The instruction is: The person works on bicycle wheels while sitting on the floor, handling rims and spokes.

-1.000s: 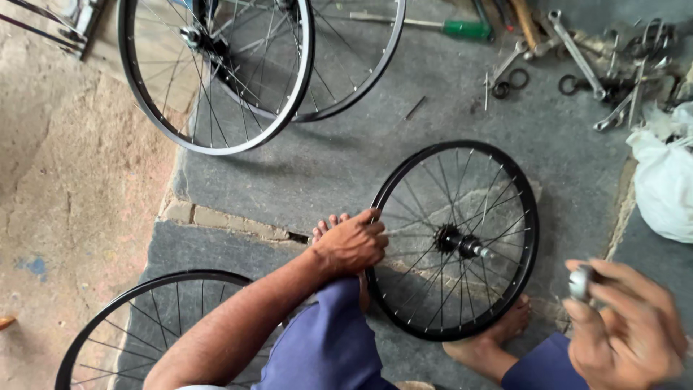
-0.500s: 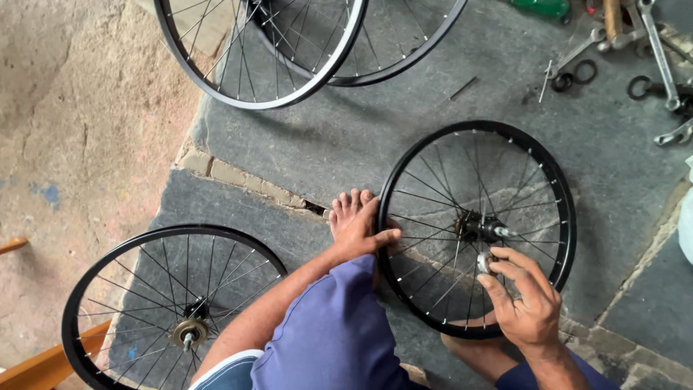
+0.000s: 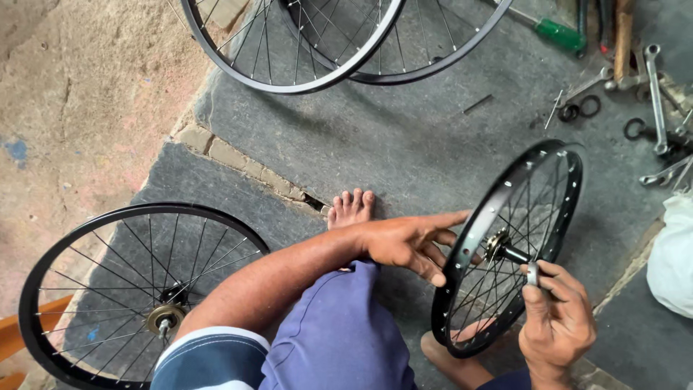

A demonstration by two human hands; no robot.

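A small black spoked bicycle wheel stands tilted up on its edge in front of me. My left hand rests against its rim on the left side, fingers stretched out. My right hand pinches a small metal nut at the end of the wheel's axle, next to the hub. My bare feet rest on the grey stone slab, one of them under the wheel's lower rim.
Another black wheel lies flat at lower left. Two larger wheels lie at the top. Spanners, a green-handled screwdriver and small rings are scattered at upper right. A white bag sits at the right edge.
The small wheel went from lying flat to standing tilted on its edge. My left hand shifted from pressing on the rim to steadying it, and my right hand now holds the nut at the axle.
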